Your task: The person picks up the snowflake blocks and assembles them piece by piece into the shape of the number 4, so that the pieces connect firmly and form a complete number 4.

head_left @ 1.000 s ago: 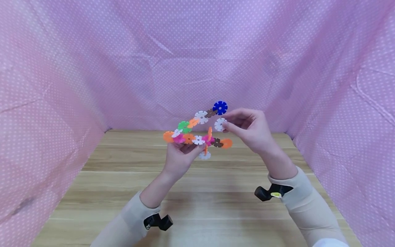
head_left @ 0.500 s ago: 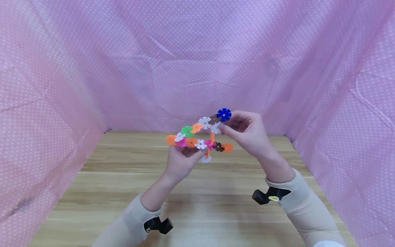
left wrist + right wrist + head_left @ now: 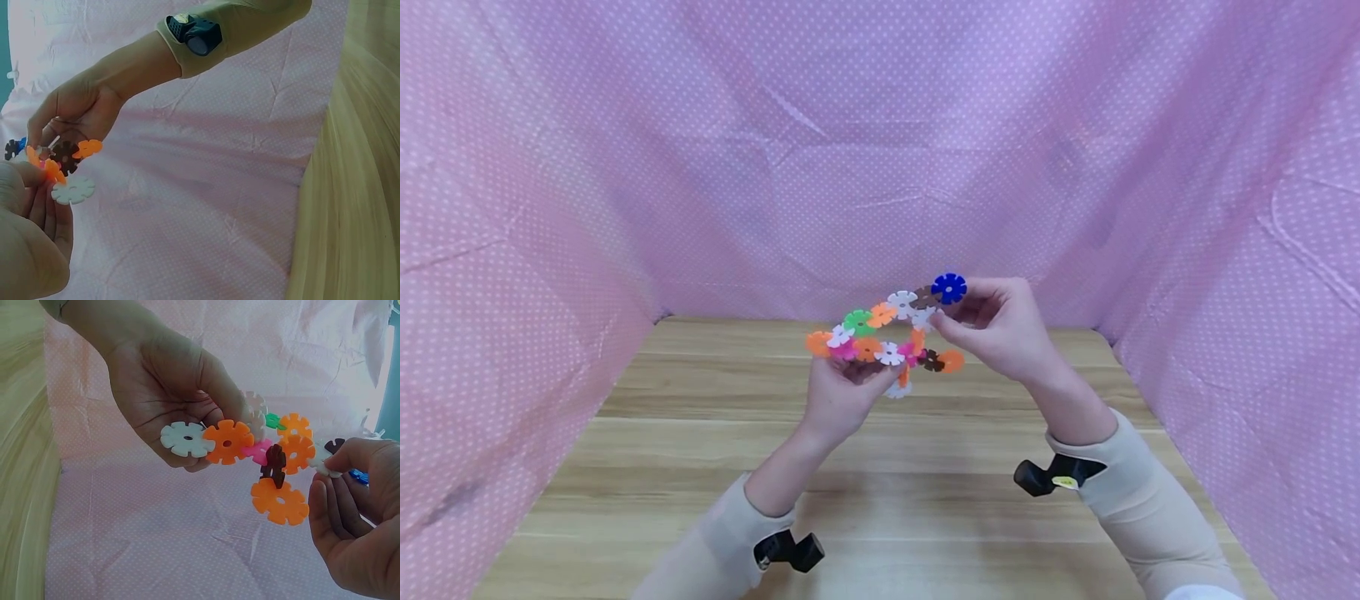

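Observation:
My left hand grips a linked structure of notched plastic snowflake discs from below, held up above the table. Its lower row has orange, pink, white and brown discs. An upper arm runs through a green disc to a blue disc at its tip. Between thumb and fingers my right hand pinches a white snowflake disc. In the right wrist view that disc sits right at the edge of an orange disc. Another orange disc hangs off the brown one.
Under both hands lies a wood-grain table. Pink dotted cloth rises around its back and sides. Each sleeve carries a black wrist camera.
The white disc in my right hand has moved from beside the structure to the upright orange disc. The structure has shifted slightly down and right, with its upper arm lower.

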Available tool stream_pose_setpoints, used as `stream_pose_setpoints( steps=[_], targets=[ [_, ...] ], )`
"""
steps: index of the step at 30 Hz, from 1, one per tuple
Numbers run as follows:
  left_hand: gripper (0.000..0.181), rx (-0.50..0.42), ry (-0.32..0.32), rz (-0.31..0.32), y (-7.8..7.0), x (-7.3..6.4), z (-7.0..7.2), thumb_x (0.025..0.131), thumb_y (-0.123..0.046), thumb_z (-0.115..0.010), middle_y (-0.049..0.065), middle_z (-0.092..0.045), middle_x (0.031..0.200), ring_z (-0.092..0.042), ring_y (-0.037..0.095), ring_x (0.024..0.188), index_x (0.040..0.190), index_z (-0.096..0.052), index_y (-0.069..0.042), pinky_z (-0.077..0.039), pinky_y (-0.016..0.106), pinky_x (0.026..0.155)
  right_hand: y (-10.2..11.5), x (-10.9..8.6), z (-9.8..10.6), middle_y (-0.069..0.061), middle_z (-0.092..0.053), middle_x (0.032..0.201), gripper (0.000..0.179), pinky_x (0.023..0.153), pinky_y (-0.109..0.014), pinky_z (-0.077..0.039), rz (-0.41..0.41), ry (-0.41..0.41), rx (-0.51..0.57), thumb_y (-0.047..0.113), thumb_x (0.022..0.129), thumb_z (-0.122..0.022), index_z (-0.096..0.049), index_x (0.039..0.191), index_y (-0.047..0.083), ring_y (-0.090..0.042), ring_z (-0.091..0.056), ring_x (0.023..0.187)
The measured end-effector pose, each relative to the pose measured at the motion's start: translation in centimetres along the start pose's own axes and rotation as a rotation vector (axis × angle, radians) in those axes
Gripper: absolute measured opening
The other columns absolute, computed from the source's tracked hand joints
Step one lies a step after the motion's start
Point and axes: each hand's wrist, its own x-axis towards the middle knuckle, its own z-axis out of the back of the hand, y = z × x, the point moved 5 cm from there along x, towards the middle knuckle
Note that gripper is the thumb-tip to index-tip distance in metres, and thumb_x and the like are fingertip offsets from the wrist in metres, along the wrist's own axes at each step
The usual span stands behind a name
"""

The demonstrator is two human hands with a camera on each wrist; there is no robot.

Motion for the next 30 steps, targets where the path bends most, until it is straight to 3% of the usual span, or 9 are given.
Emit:
stream_pose_setpoints(
  steps=[9, 15, 19, 23, 26, 30],
  targets=[
    [0.052, 0.002, -0.004, 0.021, 0.8, -0.7, -0.3, 0.086, 0.013, -0.079, 0.03, -0.071, 0.127, -0.077, 0.012, 0.112, 0.135, -0.063, 0.005, -0.066, 0.036, 0.097, -0.3, -0.1, -0.1, 0.006, -0.071, 0.069, 0.007, 0.052, -0.022, -0.062, -0.067, 0.042, -0.095, -0.008, 0.08, -0.08, -0.077, 0.086, -0.008, -0.007, -0.064, 0.057],
    [0.05, 0.013, -0.001, 0.017, 0.8, -0.9, -0.2, 0.087, 0.012, -0.078, 0.03, -0.071, 0.128, -0.076, 0.011, 0.113, 0.135, -0.063, 0.006, -0.066, 0.036, 0.098, 0.1, 0.0, -0.3, 0.005, -0.069, 0.067, 0.006, 0.049, -0.021, -0.06, -0.049, 0.074, -0.131, -0.008, 0.078, -0.08, -0.076, 0.079, -0.004, -0.008, -0.063, 0.055],
    [0.049, 0.037, 0.002, -0.005, 0.3, -0.6, -0.3, 0.087, 0.011, -0.079, 0.03, -0.072, 0.128, -0.077, 0.014, 0.114, 0.134, -0.063, 0.007, -0.066, 0.035, 0.099, 0.4, 0.0, -0.4, 0.005, -0.071, 0.071, 0.008, 0.053, -0.021, -0.062, 0.01, 0.055, -0.125, -0.009, 0.079, -0.079, -0.077, 0.084, -0.003, -0.01, -0.064, 0.059],
    [0.05, -0.001, -0.023, -0.012, -0.1, -0.1, -0.1, 0.086, 0.013, -0.08, 0.03, -0.073, 0.125, -0.078, 0.014, 0.112, 0.133, -0.064, 0.008, -0.065, 0.037, 0.099, 0.6, 0.0, -0.6, 0.004, -0.074, 0.082, 0.013, 0.062, -0.021, -0.065, 0.051, 0.049, -0.114, -0.008, 0.085, -0.079, -0.076, 0.098, -0.006, -0.01, -0.069, 0.069],
    [0.052, -0.032, -0.045, -0.018, -0.5, 0.5, 0.0, 0.086, 0.012, -0.08, 0.021, -0.075, 0.126, -0.077, 0.018, 0.114, 0.135, -0.063, 0.006, -0.064, 0.037, 0.102, 0.3, -0.1, -0.6, -0.002, -0.076, 0.096, 0.025, 0.073, -0.023, -0.068, 0.069, 0.057, -0.086, -0.01, 0.087, -0.078, -0.072, 0.111, -0.008, -0.013, -0.073, 0.081],
    [0.054, -0.049, -0.066, -0.024, -0.8, 1.0, 0.2, 0.088, 0.011, -0.078, 0.007, -0.076, 0.128, -0.075, 0.019, 0.119, 0.138, -0.062, 0.002, -0.063, 0.037, 0.106, -0.4, -0.8, -0.8, -0.009, -0.076, 0.106, 0.033, 0.083, -0.024, -0.068, 0.089, 0.097, -0.064, -0.013, 0.084, -0.079, -0.07, 0.116, -0.007, -0.013, -0.075, 0.091]
  ],
)
